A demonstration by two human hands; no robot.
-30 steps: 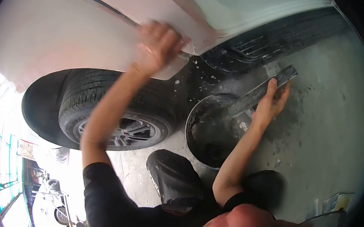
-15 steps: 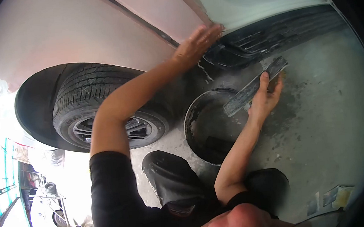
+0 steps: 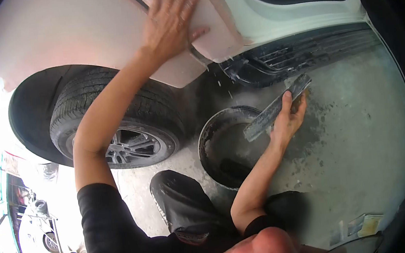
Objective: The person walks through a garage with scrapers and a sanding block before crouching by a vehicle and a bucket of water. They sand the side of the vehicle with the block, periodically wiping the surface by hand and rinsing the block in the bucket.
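My left hand (image 3: 169,25) lies spread on the pinkish-white car body panel (image 3: 81,31), across a dark seam and above the wheel. Water drops fall below the panel's lower corner. In my right hand (image 3: 287,118) is a long grey block (image 3: 277,107), wet and smeared, gripped between thumb and fingers and tilted. Its lower end hangs over the rim of a round black bucket (image 3: 202,151), which holds murky water and a dark object at its near side.
A tire (image 3: 83,101) sits in the wheel arch on the left. The black running board (image 3: 302,51) extends to the right under the open door frame. Small sheets (image 3: 369,225) lie on the wet-spotted concrete floor (image 3: 359,135) at lower right.
My left hand has moved up and left, from the panel's lower corner onto its face. The view has shifted slightly; my right hand still holds the block near the bucket.
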